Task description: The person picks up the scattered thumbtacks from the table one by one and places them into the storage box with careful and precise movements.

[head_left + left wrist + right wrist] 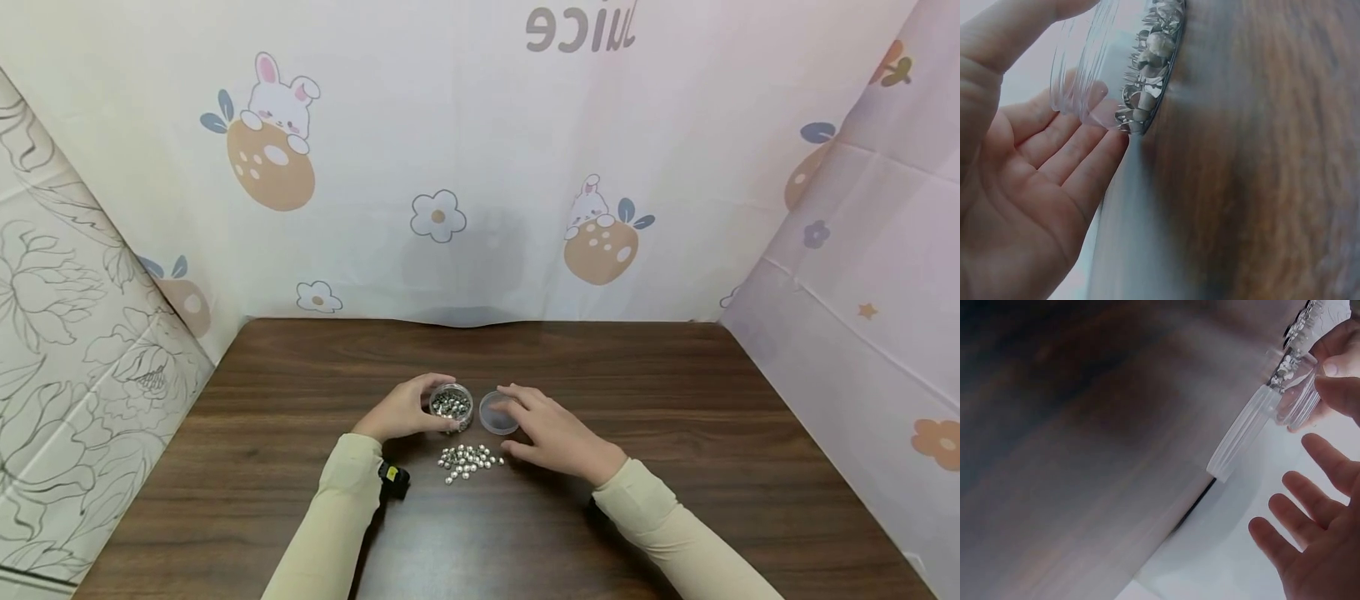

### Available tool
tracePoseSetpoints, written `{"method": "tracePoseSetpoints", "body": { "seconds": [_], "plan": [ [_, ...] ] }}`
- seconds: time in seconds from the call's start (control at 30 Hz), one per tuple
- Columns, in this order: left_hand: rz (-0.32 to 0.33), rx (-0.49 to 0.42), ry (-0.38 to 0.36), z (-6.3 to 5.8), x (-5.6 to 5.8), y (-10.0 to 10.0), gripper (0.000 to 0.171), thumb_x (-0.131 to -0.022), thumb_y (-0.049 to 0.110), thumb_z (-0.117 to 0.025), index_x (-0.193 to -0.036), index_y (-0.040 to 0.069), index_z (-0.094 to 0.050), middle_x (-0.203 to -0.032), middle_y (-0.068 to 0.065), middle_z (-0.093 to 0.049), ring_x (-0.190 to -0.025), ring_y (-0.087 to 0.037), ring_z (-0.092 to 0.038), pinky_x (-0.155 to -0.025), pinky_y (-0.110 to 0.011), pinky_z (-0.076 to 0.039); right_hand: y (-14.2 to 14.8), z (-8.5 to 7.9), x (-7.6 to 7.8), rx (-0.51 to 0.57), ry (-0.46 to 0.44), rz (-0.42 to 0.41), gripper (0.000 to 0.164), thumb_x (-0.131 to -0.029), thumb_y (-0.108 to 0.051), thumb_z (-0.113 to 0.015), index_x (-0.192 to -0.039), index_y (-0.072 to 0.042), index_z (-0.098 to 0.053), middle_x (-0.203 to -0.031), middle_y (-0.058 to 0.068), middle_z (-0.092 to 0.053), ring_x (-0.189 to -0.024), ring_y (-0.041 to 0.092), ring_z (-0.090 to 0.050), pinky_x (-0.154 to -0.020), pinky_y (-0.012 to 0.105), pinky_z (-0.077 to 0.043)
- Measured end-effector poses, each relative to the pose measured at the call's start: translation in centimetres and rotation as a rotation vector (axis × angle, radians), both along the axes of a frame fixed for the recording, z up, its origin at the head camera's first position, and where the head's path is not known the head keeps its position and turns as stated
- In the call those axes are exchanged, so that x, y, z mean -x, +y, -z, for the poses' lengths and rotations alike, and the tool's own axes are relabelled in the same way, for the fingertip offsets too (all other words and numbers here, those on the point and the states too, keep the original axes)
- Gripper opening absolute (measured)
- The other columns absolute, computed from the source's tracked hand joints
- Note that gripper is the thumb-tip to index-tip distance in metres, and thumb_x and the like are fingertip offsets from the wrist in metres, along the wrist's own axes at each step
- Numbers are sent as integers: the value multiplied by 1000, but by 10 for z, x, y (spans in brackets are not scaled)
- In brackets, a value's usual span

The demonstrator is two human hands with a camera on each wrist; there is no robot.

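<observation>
1. Nearest, two pale sleeves (326,525) reach in from the left and right over a dark brown wood-grain surface (480,542); a small black device (393,481) sits at the left wrist.
2. Beyond them, between the wrists, a loose scatter of small, shiny silver pieces (465,460) lies on the surface.
3. Just farther, on the left, the left hand (401,412) holds a clear round jar (451,404) between thumb and fingers. The jar stands upright, uncovered, with more silver pieces inside.
4. On the right, the right hand (551,433) is spread wide, fingers apart and holding nothing, near a translucent round lid (498,423). The lid lies on the surface, just right of the jar.
5. Farthest, a pale cloth (480,125) printed with rabbits, orange fruit and flowers hangs behind the surface.
</observation>
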State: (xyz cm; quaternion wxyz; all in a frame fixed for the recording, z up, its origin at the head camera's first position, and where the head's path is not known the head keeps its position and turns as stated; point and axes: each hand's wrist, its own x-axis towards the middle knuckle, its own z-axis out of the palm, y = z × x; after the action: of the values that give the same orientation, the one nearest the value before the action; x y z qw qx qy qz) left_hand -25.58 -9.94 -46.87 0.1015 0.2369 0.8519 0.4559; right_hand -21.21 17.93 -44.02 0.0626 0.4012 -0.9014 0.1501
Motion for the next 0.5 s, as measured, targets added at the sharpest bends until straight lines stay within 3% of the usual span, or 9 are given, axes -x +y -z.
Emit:
{"method": "tracePoseSetpoints", "body": {
  "seconds": [0.13,0.3,0.5],
  "plan": [
    [3,0,-12,-1,-1,-2,78,-70,46,-78,-135,18,-47,-126,2,-54,-116,-15,-48,-96,-46,-46,-5,1,0,-5,22,-34,38,-85,-31,-68,-117,-13,-58,-130,9,-50,-118,21,-42,-92,43,-48],
    [5,-15,-33,-3,-3,-2,77,-71,43,-78,-135,17,-47,-127,1,-53,-117,-16,-47,-97,-45,-45,-10,1,-2,-62,8,-63,22,-85,-29,-67,-104,-17,-63,-104,-3,-54,-92,10,-46,-74,31,-51],
    [27,-59,-36,-12,-7,1,71,-74,29,-79,-134,9,-46,-129,-10,-52,-119,-24,-47,-99,-48,-44,-14,1,-5,-126,-50,-92,10,-85,-27,-67,-93,-20,-66,-90,-7,-54,-79,3,-46,-67,25,-52]
  ]
}}
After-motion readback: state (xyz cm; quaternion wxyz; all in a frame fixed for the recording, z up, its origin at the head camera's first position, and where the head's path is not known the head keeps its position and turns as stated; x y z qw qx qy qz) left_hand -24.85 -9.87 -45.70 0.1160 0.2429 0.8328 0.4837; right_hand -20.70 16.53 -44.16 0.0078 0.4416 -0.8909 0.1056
